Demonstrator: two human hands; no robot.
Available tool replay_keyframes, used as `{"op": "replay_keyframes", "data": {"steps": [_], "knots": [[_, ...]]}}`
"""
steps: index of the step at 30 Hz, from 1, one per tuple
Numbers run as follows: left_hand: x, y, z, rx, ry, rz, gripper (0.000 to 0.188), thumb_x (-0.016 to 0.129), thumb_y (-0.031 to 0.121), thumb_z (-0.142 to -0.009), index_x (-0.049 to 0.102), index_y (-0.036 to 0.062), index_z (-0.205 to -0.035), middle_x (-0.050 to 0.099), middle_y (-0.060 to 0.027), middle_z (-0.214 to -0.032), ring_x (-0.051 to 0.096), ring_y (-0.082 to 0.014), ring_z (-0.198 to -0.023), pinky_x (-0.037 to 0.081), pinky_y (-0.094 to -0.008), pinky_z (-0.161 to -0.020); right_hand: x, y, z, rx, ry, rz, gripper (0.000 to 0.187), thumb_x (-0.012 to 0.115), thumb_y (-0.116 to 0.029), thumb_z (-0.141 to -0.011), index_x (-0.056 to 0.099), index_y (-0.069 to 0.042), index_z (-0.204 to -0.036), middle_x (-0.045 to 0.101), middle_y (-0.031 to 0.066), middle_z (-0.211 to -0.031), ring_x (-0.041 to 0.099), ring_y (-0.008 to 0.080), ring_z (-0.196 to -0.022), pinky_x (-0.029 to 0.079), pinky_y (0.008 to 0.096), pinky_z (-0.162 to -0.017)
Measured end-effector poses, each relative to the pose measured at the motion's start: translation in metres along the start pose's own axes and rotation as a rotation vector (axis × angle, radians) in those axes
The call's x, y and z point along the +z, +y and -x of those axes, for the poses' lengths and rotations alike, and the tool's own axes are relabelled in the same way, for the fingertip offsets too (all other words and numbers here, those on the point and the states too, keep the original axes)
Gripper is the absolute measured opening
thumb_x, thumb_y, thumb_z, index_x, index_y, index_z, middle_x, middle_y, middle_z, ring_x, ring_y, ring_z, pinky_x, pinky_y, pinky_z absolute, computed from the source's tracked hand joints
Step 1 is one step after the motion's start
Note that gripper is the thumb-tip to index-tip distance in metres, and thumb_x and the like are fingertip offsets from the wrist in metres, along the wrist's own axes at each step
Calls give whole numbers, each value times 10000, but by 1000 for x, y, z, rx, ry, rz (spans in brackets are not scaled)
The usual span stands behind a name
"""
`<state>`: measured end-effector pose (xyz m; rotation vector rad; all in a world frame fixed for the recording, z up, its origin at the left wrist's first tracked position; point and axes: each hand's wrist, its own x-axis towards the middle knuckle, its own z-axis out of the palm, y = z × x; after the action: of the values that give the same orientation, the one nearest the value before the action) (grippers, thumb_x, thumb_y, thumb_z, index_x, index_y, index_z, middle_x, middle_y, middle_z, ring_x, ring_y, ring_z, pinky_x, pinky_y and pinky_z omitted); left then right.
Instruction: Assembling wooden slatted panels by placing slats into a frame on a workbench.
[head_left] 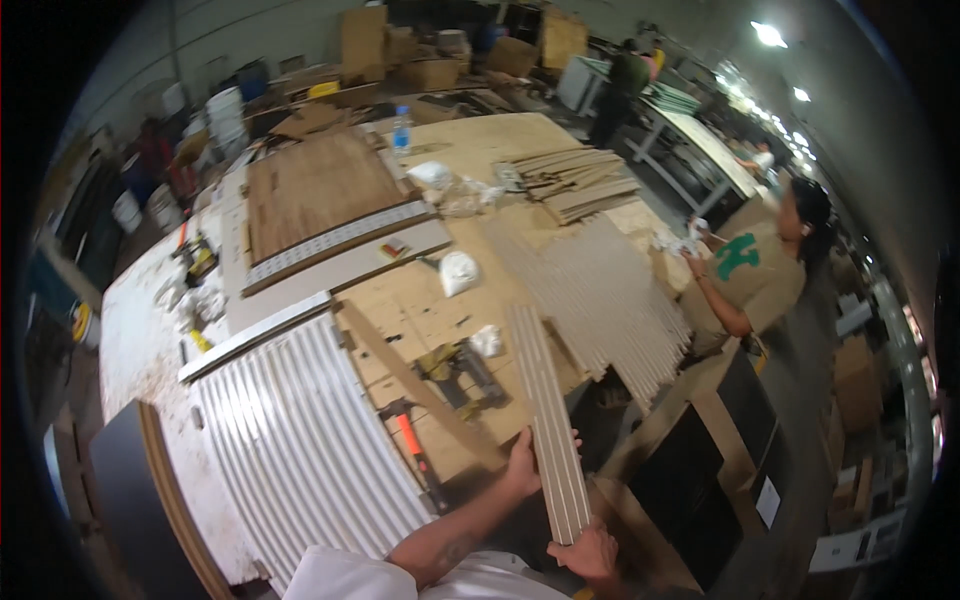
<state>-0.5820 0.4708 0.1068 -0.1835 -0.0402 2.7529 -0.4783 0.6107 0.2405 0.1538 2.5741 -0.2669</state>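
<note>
One hammer [412,447], one water bottle [402,130], two nail guns [460,368] (one yellow [198,262]).

The grooved strip [548,420] gripped by the left hand [522,465] and right hand [590,550] looks like matt, pale painted wood board with smooth ridges; left of the left hand, the fluted panel [300,440] has a satin white finish; beyond both hands the workbench [480,140] is raw, rough plywood, dusty; near the left hand, a hammer [415,445] has a glossy orange handle.

Nail gun [462,368] on bench, hammer [412,440] nr it, water bottle [402,129] far end.
</note>
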Motion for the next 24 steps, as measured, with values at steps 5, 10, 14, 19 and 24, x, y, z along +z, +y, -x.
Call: {"op": "replay_keyframes", "data": {"steps": [5, 10, 14, 19, 24], "knots": [[27, 53, 86, 226, 17, -89, 718, 361, 620, -904, 425, 36, -1317, 524, -159, -1254, 528, -304, -1123, 431, -483, -964, 32, -38, 32, -178, 87, 41, 816, 763, -411, -586, 433, 59, -1166, 577, 248, -1063, 588, 405, -978, 474, 447, -860], [2, 110, 235, 583, 72, -76, 699, 300, 582, -940, 395, 37, -1367, 528, -145, -1276, 530, -290, -1136, 417, -460, -994, 87, -111, 71, -541, 21, 91, 827, 784, -433, -548, 453, 33, -1146, 592, 240, -1032, 610, 410, -911, 498, 470, -791], [-18, 134, 354, 715, 290, -74, 694, 215, 544, -968, 390, -3, -1359, 521, -170, -1288, 502, -311, -1198, 414, -484, -1010, 144, -166, 115, -675, -67, 216, 827, 772, -463, -548, 468, 44, -1127, 593, 244, -1017, 617, 396, -917, 504, 460, -790], [-29, 171, 441, 783, 334, 52, 647, 375, 594, -902, 548, 16, -1135, 600, -168, -1022, 602, -335, -879, 501, -535, -790, 183, -239, 192, -706, -246, 235, 836, 734, -474, -580, 472, 107, -1122, 592, 248, -1016, 619, 394, -925, 507, 451, -807], [-64, 221, 480, 750, 332, -118, 620, 351, 570, -913, 586, 20, -1076, 623, -173, -966, 608, -336, -858, 495, -531, -806, 250, -275, 203, -750, -119, 230, 791, 702, -420, -621, 462, 137, -1129, 590, 267, -1026, 612, 414, -947, 505, 440, -828]]}}
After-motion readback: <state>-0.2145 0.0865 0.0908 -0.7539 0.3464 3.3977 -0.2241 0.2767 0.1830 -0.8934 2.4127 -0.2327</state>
